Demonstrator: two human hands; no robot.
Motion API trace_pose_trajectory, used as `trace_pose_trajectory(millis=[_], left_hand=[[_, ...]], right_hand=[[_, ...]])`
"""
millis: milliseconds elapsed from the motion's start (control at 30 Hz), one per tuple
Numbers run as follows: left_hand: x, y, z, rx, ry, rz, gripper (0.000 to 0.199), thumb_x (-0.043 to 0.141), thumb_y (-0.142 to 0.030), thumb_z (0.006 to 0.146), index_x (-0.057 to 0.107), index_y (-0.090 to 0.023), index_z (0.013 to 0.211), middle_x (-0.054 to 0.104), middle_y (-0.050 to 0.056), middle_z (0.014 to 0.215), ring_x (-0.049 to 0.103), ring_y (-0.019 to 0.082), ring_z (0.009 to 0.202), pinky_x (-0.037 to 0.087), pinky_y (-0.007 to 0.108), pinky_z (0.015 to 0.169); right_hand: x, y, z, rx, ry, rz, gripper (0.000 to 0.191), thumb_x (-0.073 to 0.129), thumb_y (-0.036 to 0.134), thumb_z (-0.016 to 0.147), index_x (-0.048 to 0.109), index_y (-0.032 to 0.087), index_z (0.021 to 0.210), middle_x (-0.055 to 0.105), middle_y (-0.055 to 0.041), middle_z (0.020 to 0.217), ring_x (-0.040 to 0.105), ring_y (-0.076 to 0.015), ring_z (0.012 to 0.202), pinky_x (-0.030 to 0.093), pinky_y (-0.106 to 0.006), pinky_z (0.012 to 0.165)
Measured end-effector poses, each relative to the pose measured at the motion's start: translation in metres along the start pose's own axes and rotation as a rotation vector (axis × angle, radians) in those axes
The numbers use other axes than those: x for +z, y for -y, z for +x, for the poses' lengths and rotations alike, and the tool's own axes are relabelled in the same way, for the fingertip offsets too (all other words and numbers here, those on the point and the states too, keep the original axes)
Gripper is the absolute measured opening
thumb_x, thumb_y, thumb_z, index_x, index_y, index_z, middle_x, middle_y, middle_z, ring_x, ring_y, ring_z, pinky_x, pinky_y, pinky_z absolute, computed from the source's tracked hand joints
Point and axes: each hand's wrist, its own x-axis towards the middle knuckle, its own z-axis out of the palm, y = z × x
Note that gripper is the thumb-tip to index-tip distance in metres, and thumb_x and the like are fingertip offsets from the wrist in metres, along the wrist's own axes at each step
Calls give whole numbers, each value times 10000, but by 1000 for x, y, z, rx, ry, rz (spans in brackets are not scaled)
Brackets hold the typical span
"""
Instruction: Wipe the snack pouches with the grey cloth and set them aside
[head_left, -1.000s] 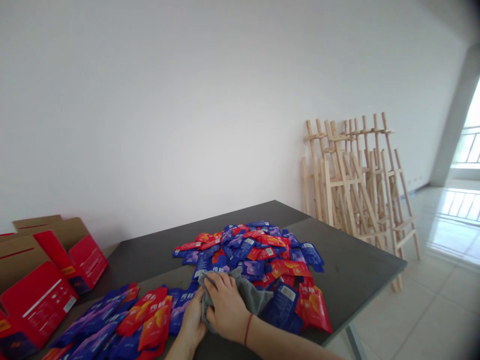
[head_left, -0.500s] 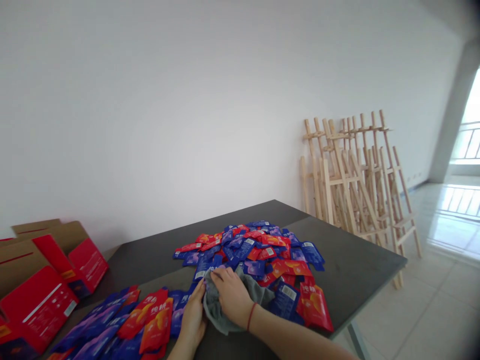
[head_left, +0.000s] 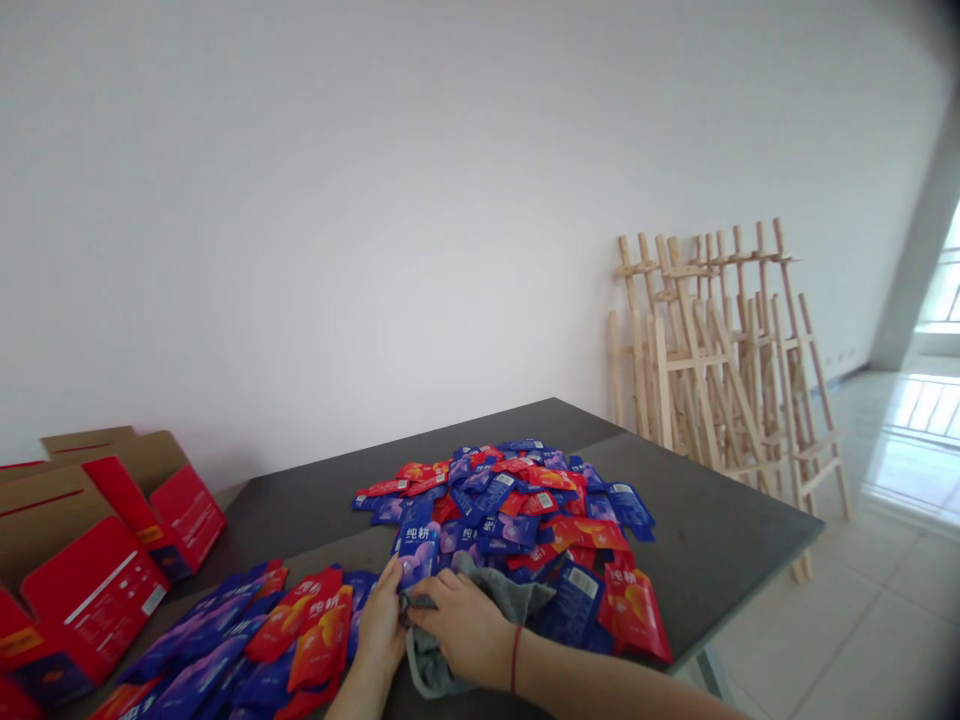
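Blue packet pinched by left hand; grey cloth gripped by right hand; near-left packets seemingly done, far heap seemingly undone.

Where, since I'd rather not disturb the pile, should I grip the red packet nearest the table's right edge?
Probably pinch the red packet by its right edge, from the right: bare tabletop borders that side, while blue packets crowd its left.
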Motion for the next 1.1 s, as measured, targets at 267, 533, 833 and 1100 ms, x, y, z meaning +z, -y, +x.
trace_pose_trajectory(millis=[267, 533, 833, 1100], left_hand=[[0, 9, -5, -9, 91, 246, 269, 464, -106, 836, 597, -147, 1066, 738, 63, 744, 720, 177, 685, 552, 279, 626], [-5, -14, 8, 196, 100, 853, 192, 482, -213, 798, 586, -159, 950, 694, 102, 877, 696, 240, 743, 549, 394, 670], [23, -12, 19, 658, 328, 1343, 497, 514, 4, 677, 648, -209, 1107, 552, 111, 1374, 325, 258, 1395, 96, 476, 1172], [-8, -18, 17, 738, 524, 1308, 431, 542, -71, 703, 736, -332, 987, 706, 31, 1177, 583, 236, 1187, 335, 440, 1111]], right_hand=[[-14, -30, -1, 321, -206, 201, 509, 537, 50, 707, 596, 184, 1195, 519, -85, 1224, 455, -230, 1117, 385, -348, 1000], [-21, -40, 7, 322, -342, 543, 481, 493, 23, 642, 622, 194, 1072, 603, -73, 1100, 537, -233, 1071, 402, -389, 985], [-62, -53, 26, 426, -534, 761, 359, 411, 103, 782, 587, 215, 1074, 636, -25, 949, 591, -194, 917, 480, -344, 855], [-29, -24, -26, 148, -53, 224, 451, 632, 266, 725, 589, 207, 1170, 572, -92, 1209, 481, -285, 1126, 378, -459, 969]])
